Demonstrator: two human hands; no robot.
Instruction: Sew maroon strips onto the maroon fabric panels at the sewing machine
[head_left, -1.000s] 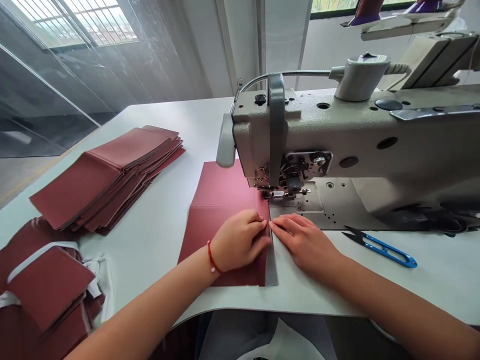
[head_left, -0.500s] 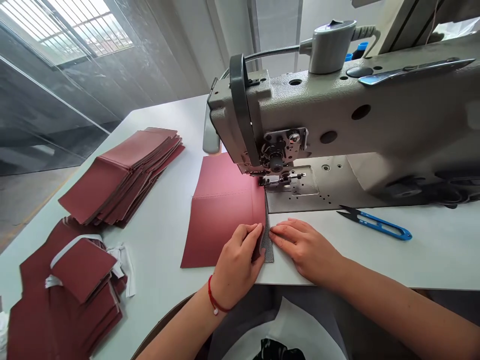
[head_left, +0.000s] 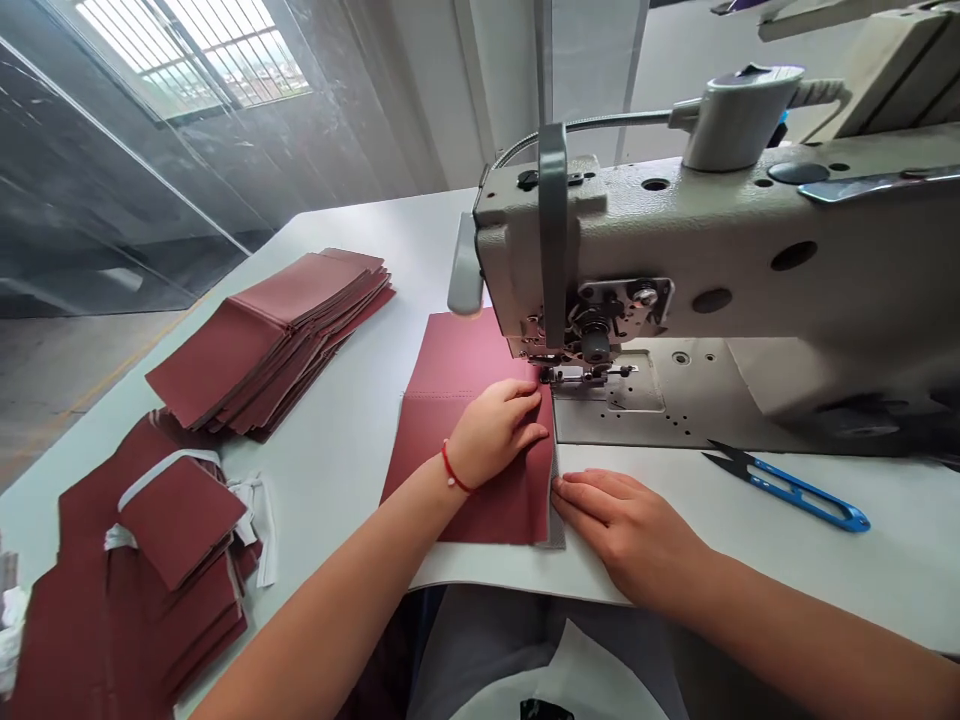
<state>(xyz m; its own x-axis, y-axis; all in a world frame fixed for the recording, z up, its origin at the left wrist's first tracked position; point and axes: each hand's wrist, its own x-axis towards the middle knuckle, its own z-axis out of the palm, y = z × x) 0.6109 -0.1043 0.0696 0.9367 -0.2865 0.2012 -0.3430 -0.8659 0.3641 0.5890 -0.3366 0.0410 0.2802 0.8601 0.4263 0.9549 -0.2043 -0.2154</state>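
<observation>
Red sheet (head_left: 491,510): flat near the table's front edge (head_left: 517,590), long axis running toward the machine foot (head_left: 546,378).
Left hand (head_left: 498,432): nearer the foot, thumb and fingers parted, atop the sheet.
Right hand (head_left: 626,530): at its right border; pinch unclear.

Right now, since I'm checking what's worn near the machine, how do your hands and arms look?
The left hand has a thin red bracelet with a small pale bead at the wrist. The right hand shows no wristwear. Both hands are gloveless, and no sleeves show on the forearms.
</observation>
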